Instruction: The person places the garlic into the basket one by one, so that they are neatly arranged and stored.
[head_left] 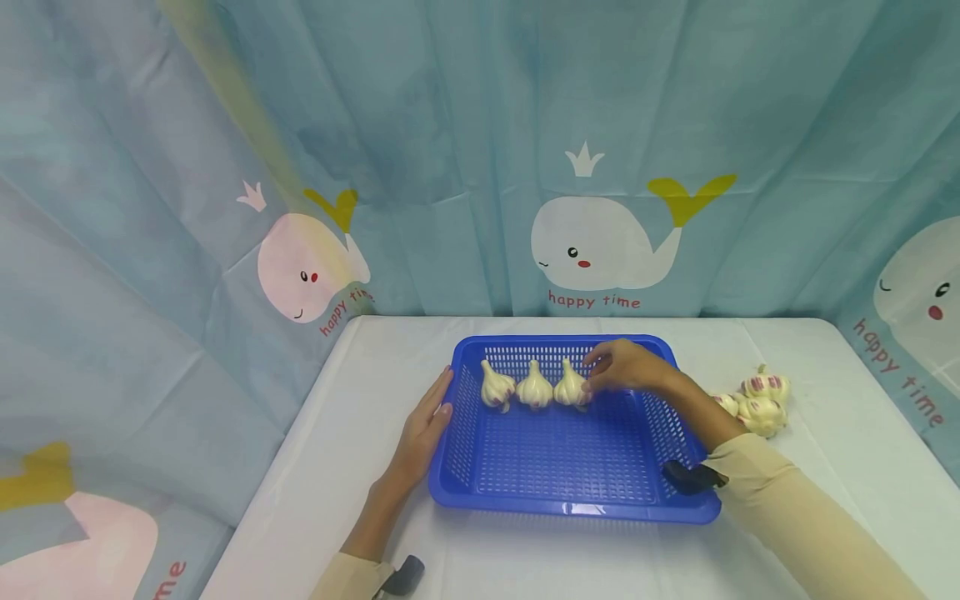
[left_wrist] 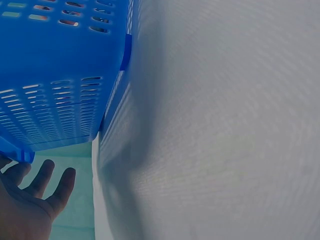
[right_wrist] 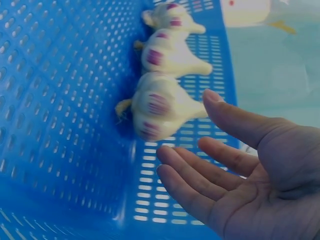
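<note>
Three garlic bulbs stand in a row along the far side of a blue plastic basket (head_left: 562,510), stems toward the far wall: the left bulb (head_left: 497,387), the middle bulb (head_left: 534,387) and the right bulb (head_left: 570,386). My right hand (head_left: 628,365) is inside the basket, just beside the right bulb; in the right wrist view its fingers (right_wrist: 190,192) are spread and loosely bent, with nothing between them and a small gap to the nearest garlic bulb (right_wrist: 160,106). My left hand (head_left: 422,433) rests against the basket's left rim, fingers extended; the left wrist view shows its fingertips touching the rim from outside.
On the white-covered table (head_left: 330,467), a small pile of garlic bulbs (head_left: 763,408) lies right of the basket, partly behind my right forearm. A blue curtain (head_left: 465,167) with whale prints hangs behind the table and along its sides.
</note>
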